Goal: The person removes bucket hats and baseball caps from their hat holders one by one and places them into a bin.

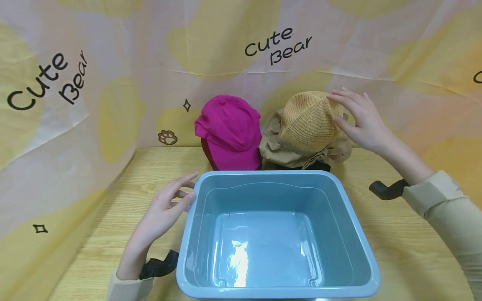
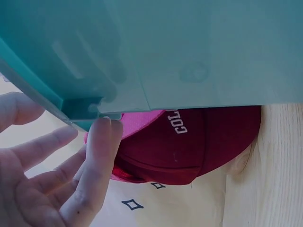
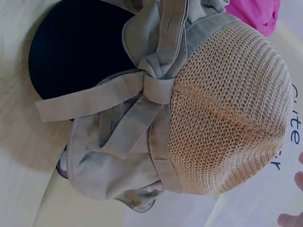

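An empty blue plastic basin (image 1: 275,234) stands on the table in front. At its far left corner, my left hand (image 1: 165,207) has its fingers spread loosely, fingertips right at the outer rim. My right hand (image 1: 363,119) is raised beside a tan sun hat (image 1: 310,123), fingers loosely extended close to its woven crown. In the right wrist view the hat shows a knotted fabric bow (image 3: 158,87) and a soft brim; only a few fingertips (image 3: 291,221) appear at that view's edge. A bright pink cap (image 1: 229,125) sits left of the sun hat, behind the basin.
A dark red cap (image 2: 165,151) with white lettering lies under the pink one. Below the sun hat, a black brim (image 3: 78,56) sticks out. Behind the hats hangs a yellow and white printed cloth (image 1: 214,46), which also lines the left side of the wooden table (image 1: 113,234).
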The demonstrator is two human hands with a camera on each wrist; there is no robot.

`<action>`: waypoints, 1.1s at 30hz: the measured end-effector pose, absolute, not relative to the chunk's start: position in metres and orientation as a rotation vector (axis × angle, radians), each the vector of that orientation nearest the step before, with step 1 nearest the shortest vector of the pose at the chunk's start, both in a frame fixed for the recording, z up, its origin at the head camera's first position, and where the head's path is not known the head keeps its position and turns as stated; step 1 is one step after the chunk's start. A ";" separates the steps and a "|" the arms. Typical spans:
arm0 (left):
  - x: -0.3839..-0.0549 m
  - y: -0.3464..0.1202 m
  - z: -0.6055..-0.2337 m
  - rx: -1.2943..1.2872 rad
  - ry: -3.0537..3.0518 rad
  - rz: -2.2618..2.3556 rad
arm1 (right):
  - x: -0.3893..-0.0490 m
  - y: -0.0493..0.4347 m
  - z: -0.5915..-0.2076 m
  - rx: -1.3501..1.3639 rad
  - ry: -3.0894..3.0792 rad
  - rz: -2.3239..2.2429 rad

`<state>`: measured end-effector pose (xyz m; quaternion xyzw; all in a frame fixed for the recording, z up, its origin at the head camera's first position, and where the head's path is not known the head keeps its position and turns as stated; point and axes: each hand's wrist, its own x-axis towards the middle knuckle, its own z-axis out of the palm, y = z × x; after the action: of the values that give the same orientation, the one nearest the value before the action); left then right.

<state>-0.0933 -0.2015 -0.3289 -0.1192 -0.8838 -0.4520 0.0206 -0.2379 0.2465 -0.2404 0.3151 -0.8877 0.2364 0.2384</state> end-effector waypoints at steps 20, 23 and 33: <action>-0.093 -0.201 -0.328 -0.352 -2.780 -1.441 | -0.254 0.244 -0.231 0.903 -2.448 0.606; -0.094 -0.201 -0.328 -0.335 -2.785 -1.501 | -0.256 0.244 -0.228 0.895 -2.484 0.620; -0.092 -0.204 -0.326 -0.357 -2.752 -1.660 | -0.259 0.242 -0.218 0.873 -2.596 0.635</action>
<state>-0.0924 -0.2044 -0.3257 -0.1102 -0.8501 -0.5130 -0.0459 -0.2589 0.2417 -0.2176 0.3064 -0.9108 0.2226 0.1644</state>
